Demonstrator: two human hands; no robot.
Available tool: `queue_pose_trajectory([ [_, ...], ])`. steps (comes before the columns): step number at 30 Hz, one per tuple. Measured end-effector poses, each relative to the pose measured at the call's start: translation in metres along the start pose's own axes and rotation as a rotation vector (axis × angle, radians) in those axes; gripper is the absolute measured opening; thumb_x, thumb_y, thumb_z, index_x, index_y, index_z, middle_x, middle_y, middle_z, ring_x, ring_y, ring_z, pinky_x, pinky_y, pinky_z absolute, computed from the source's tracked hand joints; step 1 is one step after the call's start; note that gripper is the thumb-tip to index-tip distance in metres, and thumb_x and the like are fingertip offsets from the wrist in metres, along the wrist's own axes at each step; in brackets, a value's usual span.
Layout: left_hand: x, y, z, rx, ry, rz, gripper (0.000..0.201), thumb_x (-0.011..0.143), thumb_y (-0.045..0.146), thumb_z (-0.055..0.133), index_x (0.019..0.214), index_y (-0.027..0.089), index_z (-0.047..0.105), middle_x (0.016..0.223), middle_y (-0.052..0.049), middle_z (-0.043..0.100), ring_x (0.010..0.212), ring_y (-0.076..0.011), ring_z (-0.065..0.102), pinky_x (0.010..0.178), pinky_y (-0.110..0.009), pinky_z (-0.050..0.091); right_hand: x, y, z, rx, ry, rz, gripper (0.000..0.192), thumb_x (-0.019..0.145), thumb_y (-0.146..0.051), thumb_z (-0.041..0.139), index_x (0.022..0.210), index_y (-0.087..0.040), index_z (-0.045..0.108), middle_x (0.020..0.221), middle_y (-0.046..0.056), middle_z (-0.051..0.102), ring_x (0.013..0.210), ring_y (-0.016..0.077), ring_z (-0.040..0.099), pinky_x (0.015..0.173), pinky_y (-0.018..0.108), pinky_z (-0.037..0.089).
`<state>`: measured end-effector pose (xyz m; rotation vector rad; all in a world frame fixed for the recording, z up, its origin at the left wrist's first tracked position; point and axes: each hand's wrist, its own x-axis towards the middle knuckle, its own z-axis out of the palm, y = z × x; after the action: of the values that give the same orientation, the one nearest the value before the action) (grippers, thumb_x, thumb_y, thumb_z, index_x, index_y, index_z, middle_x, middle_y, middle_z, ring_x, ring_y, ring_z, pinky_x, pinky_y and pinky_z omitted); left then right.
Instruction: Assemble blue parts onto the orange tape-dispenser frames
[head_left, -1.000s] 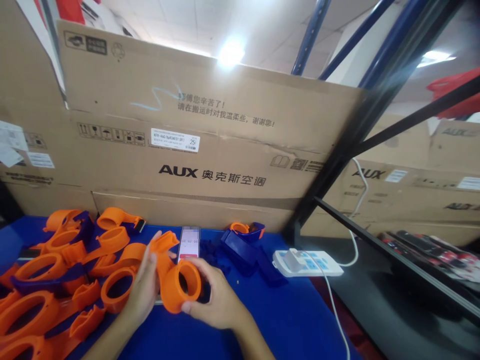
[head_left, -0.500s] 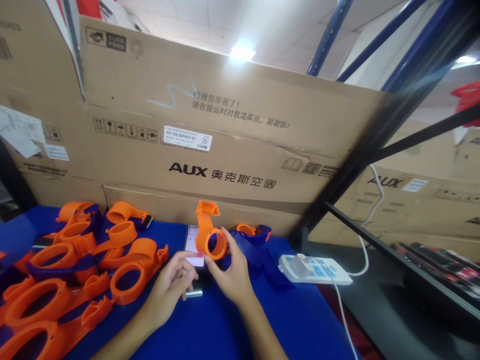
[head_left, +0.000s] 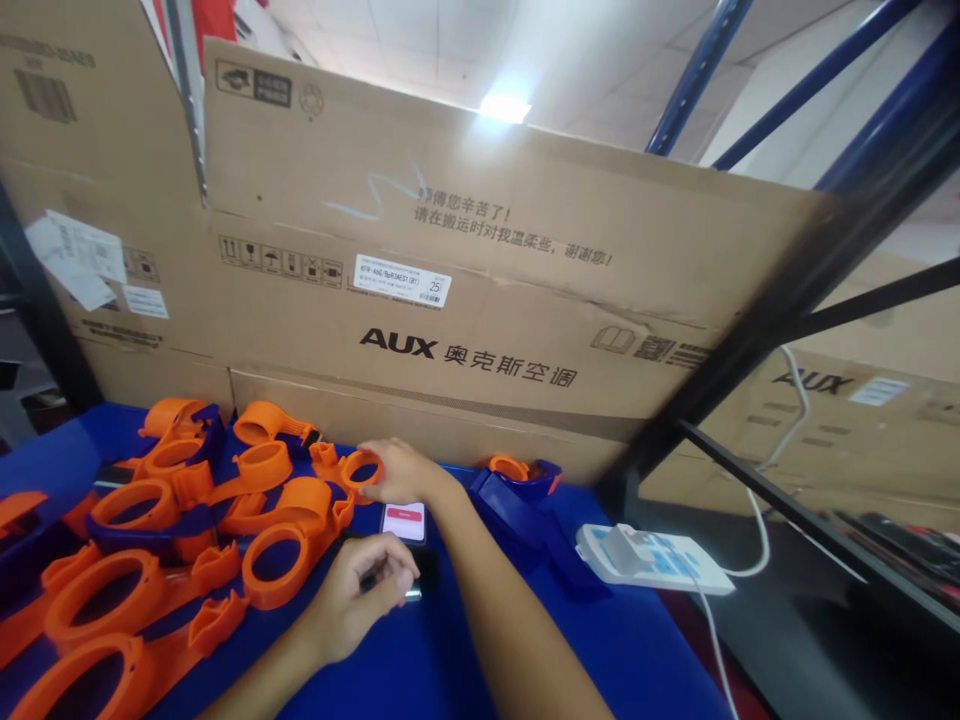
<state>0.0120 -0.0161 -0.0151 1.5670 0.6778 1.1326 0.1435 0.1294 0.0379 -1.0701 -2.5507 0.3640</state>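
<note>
My right hand [head_left: 401, 472] reaches forward and grips the ring of an orange plastic tape dispenser [head_left: 351, 487] at the back of the blue table. The dispenser's clip end points left, beside the others. Nearer to me, my left hand [head_left: 371, 580] has its fingers curled in above the tabletop; whatever they may hold is hidden. A phone [head_left: 405, 521] with a lit screen lies between the two hands. By the left fingertips is a dark object with a shiny end [head_left: 414, 594], partly covered. Several more orange dispensers [head_left: 274, 565] crowd the left side, some with blue parts.
A large cardboard box [head_left: 480, 330] stands upright behind the table. To the right are blue plastic parts with an orange ring [head_left: 517, 480] and a white power strip [head_left: 656, 560] with a plug and cable. A dark metal shelf post [head_left: 697, 390] rises beyond it.
My right hand has carried the orange dispenser from in front of me to the left, lowering it by the others. My left hand has come away from the phone, fingers curling. The view has shifted slightly.
</note>
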Motion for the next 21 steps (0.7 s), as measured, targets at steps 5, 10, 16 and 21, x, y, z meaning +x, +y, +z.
queue_pose_trajectory([
  [5, 0.001, -0.005, -0.005, -0.025, -0.011, -0.024, 0.027, 0.096, 0.043, 0.062, 0.089, 0.018, 0.07, 0.064, 0.0, 0.063, 0.057, -0.0136, 0.056, 0.056, -0.025, 0.041, -0.007, -0.012, 0.016, -0.03, 0.036, -0.014, 0.069, 0.076, -0.03, 0.083, 0.141, -0.021, 0.059, 0.142, 0.01, 0.064, 0.128, 0.0261, 0.062, 0.107, 0.037, 0.047],
  [10, 0.0, -0.007, -0.007, -0.011, -0.025, -0.092, 0.029, 0.097, 0.044, 0.06, 0.088, 0.019, 0.071, 0.065, -0.001, 0.065, 0.057, -0.0147, 0.057, 0.055, -0.025, 0.042, -0.047, -0.008, -0.007, -0.19, 0.167, 0.168, 0.041, 0.093, -0.025, 0.064, 0.133, -0.025, 0.064, 0.134, 0.005, 0.068, 0.125, 0.0213, 0.061, 0.106, 0.035, 0.046],
  [16, -0.001, -0.006, -0.002, -0.011, -0.039, -0.108, 0.028, 0.097, 0.044, 0.062, 0.089, 0.019, 0.073, 0.066, -0.002, 0.066, 0.059, -0.0155, 0.058, 0.057, -0.026, 0.043, -0.131, 0.057, -0.088, -0.511, 0.283, 0.683, 0.034, 0.098, -0.017, 0.045, 0.116, -0.014, 0.074, 0.117, 0.02, 0.071, 0.112, 0.0332, 0.063, 0.093, 0.043, 0.047],
  [21, -0.005, -0.001, 0.005, 0.006, -0.032, -0.088, 0.028, 0.098, 0.043, 0.06, 0.089, 0.019, 0.071, 0.067, -0.001, 0.065, 0.06, -0.0149, 0.057, 0.058, -0.025, 0.043, -0.183, 0.099, -0.114, -0.662, 0.104, 0.84, 0.031, 0.092, -0.019, 0.059, 0.116, -0.019, 0.077, 0.109, 0.02, 0.071, 0.109, 0.0351, 0.059, 0.088, 0.042, 0.042],
])
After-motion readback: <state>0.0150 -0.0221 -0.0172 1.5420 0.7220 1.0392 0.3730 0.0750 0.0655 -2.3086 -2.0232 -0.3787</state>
